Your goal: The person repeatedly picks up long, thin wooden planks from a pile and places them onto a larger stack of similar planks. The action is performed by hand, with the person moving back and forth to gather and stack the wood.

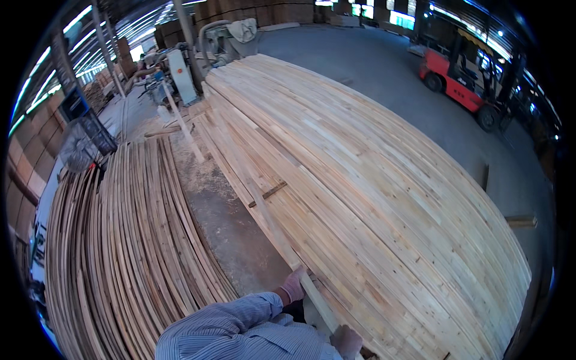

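Left hand: head view, 6 o'clock; left hand (294, 284) gripping the board, fingers wrapped over it, likely to steer it.
Right hand: between 5 and 6; right hand (347, 342) closed on the board nearer the body, probably bearing the near end; finger detail unclear.
Board: long board (322, 306), slanting from the hands toward 11, along the stack's edge; the spaced grip presumably keeps it from twisting.
Stack: pale stack (384, 198), 3 o'clock, boards laid side by side, perhaps for flatness.
Crosspiece: dark crosspiece (267, 194) near centre, lying crosswise, possibly a spacer.
Strips: strips (132, 216), 8 o'clock, roughly parallel, seemingly within easy reach.
Forklift: red forklift (450, 77), 2 o'clock, well apart.
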`<state>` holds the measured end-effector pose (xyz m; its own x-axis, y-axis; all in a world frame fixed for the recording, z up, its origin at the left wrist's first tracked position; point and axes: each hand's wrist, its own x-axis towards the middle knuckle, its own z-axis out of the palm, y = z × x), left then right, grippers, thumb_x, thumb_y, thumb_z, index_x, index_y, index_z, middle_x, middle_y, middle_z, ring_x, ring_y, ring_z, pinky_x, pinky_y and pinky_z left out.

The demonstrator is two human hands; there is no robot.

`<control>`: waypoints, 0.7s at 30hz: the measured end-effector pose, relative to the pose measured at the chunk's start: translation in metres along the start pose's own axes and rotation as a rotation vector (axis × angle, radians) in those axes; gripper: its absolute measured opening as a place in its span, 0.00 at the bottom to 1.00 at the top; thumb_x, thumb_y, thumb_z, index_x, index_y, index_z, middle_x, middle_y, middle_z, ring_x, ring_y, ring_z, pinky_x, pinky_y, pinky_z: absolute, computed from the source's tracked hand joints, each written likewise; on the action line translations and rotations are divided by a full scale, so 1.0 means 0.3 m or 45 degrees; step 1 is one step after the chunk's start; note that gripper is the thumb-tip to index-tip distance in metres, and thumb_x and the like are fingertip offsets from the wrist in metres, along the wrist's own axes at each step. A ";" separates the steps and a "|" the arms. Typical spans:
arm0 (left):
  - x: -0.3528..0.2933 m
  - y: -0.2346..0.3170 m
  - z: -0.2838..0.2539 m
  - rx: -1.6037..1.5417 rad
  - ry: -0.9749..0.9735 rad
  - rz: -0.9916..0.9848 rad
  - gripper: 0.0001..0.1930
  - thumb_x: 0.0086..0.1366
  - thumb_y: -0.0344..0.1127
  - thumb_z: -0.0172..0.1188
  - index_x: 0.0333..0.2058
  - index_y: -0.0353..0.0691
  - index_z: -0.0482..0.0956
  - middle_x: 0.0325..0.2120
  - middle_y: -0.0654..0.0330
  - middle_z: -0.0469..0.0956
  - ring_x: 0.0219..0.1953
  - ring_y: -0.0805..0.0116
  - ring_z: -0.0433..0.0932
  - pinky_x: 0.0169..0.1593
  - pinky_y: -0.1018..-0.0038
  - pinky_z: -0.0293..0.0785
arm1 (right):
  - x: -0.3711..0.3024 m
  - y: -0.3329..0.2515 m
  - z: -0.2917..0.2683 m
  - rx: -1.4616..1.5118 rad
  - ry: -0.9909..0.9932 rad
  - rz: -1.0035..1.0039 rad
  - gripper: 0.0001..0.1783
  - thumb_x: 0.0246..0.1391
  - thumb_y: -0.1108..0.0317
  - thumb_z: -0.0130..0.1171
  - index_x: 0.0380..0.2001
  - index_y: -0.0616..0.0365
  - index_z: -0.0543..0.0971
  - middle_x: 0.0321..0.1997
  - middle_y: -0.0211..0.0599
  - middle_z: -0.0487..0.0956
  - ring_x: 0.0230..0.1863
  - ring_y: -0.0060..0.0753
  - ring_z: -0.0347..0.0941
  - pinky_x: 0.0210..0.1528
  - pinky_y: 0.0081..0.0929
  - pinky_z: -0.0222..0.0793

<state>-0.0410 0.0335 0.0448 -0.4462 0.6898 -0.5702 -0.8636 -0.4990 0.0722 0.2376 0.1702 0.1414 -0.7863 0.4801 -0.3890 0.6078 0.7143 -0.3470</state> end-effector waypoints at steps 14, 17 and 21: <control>-0.028 -0.060 -0.201 0.136 0.328 0.143 0.21 0.71 0.55 0.49 0.37 0.41 0.72 0.28 0.54 0.73 0.30 0.51 0.75 0.40 0.50 0.76 | -0.395 0.563 0.058 -0.151 -0.088 0.286 0.24 0.53 0.52 0.57 0.49 0.53 0.78 0.40 0.53 0.81 0.44 0.58 0.78 0.47 0.53 0.74; -0.046 -0.063 -0.272 0.240 0.385 0.198 0.20 0.71 0.54 0.50 0.42 0.41 0.73 0.32 0.52 0.76 0.35 0.48 0.77 0.44 0.46 0.77 | -0.337 0.487 0.046 -0.124 -0.092 0.211 0.24 0.53 0.51 0.57 0.49 0.53 0.78 0.41 0.53 0.81 0.44 0.57 0.78 0.47 0.53 0.74; -0.099 0.004 -0.310 0.146 0.253 0.166 0.22 0.70 0.55 0.51 0.49 0.43 0.74 0.39 0.50 0.79 0.41 0.45 0.79 0.48 0.43 0.76 | -0.191 0.310 0.053 -0.029 -0.085 0.051 0.25 0.54 0.51 0.57 0.50 0.54 0.78 0.42 0.53 0.81 0.45 0.57 0.78 0.48 0.53 0.74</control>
<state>-0.0070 -0.0364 -0.0143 -0.5107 0.5013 -0.6985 -0.8276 -0.5067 0.2414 0.3411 0.2012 0.1179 -0.7518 0.4740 -0.4584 0.6353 0.7069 -0.3111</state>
